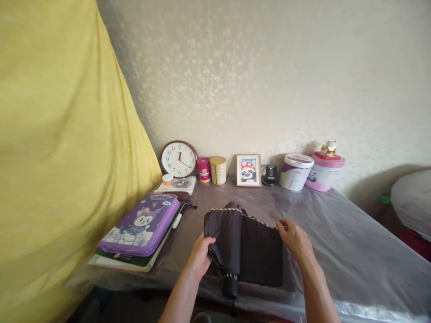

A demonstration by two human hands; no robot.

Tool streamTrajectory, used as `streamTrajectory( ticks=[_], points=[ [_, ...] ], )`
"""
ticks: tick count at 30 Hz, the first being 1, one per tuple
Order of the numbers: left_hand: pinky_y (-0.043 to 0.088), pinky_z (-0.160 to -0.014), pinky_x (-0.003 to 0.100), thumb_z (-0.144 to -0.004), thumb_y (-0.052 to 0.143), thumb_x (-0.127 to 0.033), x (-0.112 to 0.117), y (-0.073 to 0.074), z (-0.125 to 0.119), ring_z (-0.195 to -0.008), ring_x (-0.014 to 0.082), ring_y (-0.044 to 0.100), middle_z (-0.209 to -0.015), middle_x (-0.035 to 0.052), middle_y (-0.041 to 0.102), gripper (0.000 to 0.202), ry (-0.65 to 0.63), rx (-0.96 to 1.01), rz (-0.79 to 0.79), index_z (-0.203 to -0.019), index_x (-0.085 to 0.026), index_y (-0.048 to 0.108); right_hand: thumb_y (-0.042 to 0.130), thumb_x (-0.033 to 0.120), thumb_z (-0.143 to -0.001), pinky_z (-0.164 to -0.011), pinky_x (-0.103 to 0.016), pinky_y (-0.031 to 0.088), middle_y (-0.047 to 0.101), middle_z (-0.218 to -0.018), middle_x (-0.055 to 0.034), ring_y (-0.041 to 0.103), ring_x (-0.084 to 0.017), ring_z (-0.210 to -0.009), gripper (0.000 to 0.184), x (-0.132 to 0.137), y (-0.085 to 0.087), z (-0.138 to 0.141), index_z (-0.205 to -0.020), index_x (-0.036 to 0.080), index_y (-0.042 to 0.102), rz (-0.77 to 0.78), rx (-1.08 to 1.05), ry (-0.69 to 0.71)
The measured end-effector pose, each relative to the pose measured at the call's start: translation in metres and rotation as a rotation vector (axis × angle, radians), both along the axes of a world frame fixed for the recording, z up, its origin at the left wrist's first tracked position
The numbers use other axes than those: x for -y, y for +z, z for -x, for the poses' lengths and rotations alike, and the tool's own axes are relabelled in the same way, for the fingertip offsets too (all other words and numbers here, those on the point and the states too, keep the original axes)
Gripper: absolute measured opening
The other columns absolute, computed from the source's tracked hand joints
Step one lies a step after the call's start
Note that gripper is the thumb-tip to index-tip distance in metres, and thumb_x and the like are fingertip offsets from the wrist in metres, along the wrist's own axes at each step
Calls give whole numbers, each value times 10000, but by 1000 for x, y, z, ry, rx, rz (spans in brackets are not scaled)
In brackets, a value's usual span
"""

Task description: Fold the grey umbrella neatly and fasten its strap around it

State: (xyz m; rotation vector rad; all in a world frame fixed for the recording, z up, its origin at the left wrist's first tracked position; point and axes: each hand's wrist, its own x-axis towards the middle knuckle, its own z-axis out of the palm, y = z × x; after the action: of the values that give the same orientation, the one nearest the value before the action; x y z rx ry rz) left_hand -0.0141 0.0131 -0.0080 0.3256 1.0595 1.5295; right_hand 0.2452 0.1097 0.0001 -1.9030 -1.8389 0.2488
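A black folding umbrella [224, 242] with a striped edge trim is collapsed near the table's front edge, its dark handle [230, 287] pointing toward me. One panel of its cloth [261, 251] is spread out flat to the right. My left hand [201, 255] grips the bundled folds on the left side, thumb on top and the other fingers hidden. At the upper right corner of the spread panel, my right hand [294, 237] pinches the trimmed edge between thumb and fingers.
On the left, a purple cartoon case [141, 224] lies on books. Along the wall stand a clock [179, 159], a pink can [204, 169], a yellow-lidded jar [218, 170], a picture frame [248, 170], a black gadget [270, 175] and two tubs [296, 172]. A yellow curtain [60, 134] hangs at left.
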Motion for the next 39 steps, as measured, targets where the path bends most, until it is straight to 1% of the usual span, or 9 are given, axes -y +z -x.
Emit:
streamTrajectory(
  ticks=[3, 7, 14, 19, 22, 25, 29, 34, 39],
  points=[
    [468, -589, 248, -583, 592, -62, 0, 0, 0, -601, 162, 631, -648, 28, 670, 236, 5, -9, 4, -808, -130, 617, 401, 339, -829, -751, -356, 435, 686, -949, -139, 637, -274, -896, 322, 3, -3, -10, -950, 181, 655, 68, 77, -41],
    [472, -596, 252, -571, 605, -71, 0, 0, 0, -612, 166, 634, -642, 21, 666, 216, 8, -18, 1, -776, -136, 613, 418, 351, -823, -723, -328, 428, 702, -896, -128, 645, -268, -872, 318, 1, -8, -16, -867, 187, 687, 109, 40, 39],
    [478, -611, 261, -576, 611, -77, -1, -2, 0, -621, 170, 636, -671, 38, 681, 219, 0, -33, 5, -787, -130, 626, 474, 367, -784, -662, -291, 442, 710, -761, -69, 661, -217, -682, 303, -7, -12, -13, -887, 180, 689, 128, -197, 132],
    [482, -628, 259, -584, 622, -76, -1, -5, 2, -628, 166, 637, -673, 28, 680, 241, -16, -38, 8, -818, -131, 630, 521, 345, -744, -526, -265, 476, 685, -712, -43, 630, -167, -527, 320, 0, -2, -4, -972, 147, 624, 217, -485, 106],
    [479, -626, 250, -588, 626, -78, 0, -4, 2, -633, 161, 638, -664, 24, 676, 229, -18, -37, 14, -811, -132, 626, 551, 325, -732, -446, -244, 477, 679, -706, -38, 640, -166, -533, 234, 7, 5, 2, -895, 162, 593, 292, -615, 71],
    [477, -613, 247, -585, 624, -77, 1, -2, 1, -618, 157, 634, -667, 28, 678, 221, -18, -38, 20, -800, -130, 626, 592, 354, -721, -407, -225, 470, 658, -613, -27, 646, -173, -527, 179, 10, 6, 5, -747, 178, 567, 399, -625, 88],
    [478, -607, 246, -581, 624, -76, 0, 0, 1, -602, 153, 629, -653, 19, 672, 228, -13, -45, 21, -802, -131, 627, 639, 409, -703, -376, -199, 459, 610, -530, -9, 613, -146, -492, 269, 11, 3, 2, -612, 179, 535, 530, -567, 172],
    [474, -596, 242, -589, 616, -79, 0, -1, 1, -596, 150, 624, -670, 38, 684, 205, -18, -55, 20, -789, -119, 629, 670, 446, -677, -354, -214, 470, 621, -605, -23, 595, -144, -498, 301, 15, 1, -5, -650, 160, 578, 600, -513, 285],
    [478, -613, 246, -594, 617, -86, 0, -3, 2, -625, 157, 633, -690, 41, 690, 220, -19, -49, 12, -811, -120, 629, 643, 473, -699, -398, -209, 479, 650, -651, -28, 602, -148, -556, 323, 22, 14, -1, -746, 153, 630, 601, -610, 361]
  ],
)
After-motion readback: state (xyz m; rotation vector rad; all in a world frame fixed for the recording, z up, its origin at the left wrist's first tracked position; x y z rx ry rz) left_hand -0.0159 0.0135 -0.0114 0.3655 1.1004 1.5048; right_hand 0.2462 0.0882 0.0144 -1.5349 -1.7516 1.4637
